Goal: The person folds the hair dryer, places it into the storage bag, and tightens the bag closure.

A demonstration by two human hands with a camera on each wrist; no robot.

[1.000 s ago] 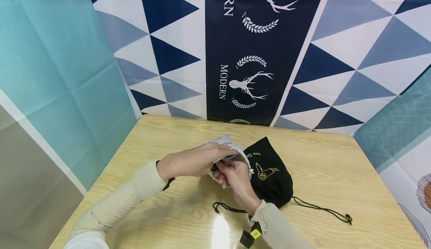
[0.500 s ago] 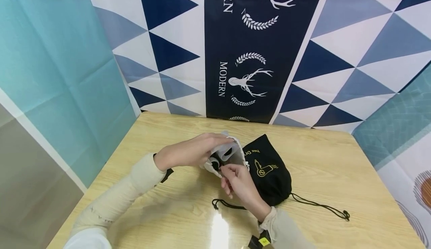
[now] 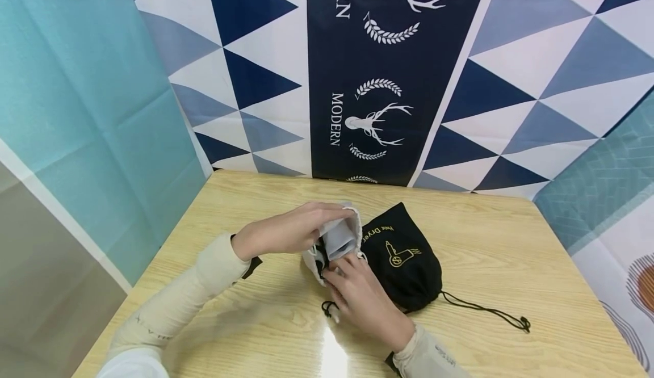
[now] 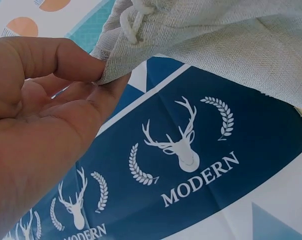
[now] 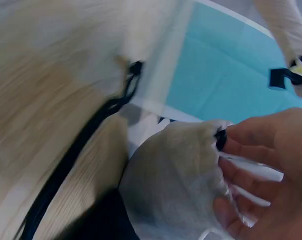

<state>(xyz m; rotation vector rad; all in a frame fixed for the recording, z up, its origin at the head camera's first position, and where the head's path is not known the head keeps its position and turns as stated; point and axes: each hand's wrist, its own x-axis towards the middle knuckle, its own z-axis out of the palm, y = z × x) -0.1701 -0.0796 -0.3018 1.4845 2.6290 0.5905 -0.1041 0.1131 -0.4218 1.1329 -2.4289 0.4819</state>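
A pale grey drawstring bag [image 3: 311, 260] is tilted with its mouth toward me and shows a soft grey-white piece [image 3: 339, 240] and something black [image 3: 319, 253] inside. My left hand [image 3: 291, 229] pinches its upper rim; in the left wrist view, thumb and fingers [image 4: 98, 72] press on the cloth edge. My right hand [image 3: 360, 295] is at the lower side of the mouth. In the right wrist view its bent fingers lie along the rim, next to a small black piece [image 5: 221, 139]. What the fingertips touch inside is hidden.
A black drawstring pouch [image 3: 428, 264] with a yellow hair-dryer print lies right of the pale bag. Its black cord [image 3: 485, 309] trails right over the wooden table [image 3: 245, 310]. Patterned cloth [image 3: 271, 83] hangs behind, and a teal sheet [image 3: 97, 111] on the left.
My right hand has turned back-up and moved its fingers into the mouth of the pale bag. The bag's mouth opened wider, then narrowed somewhat. My left hand rose slightly, still holding the rim.
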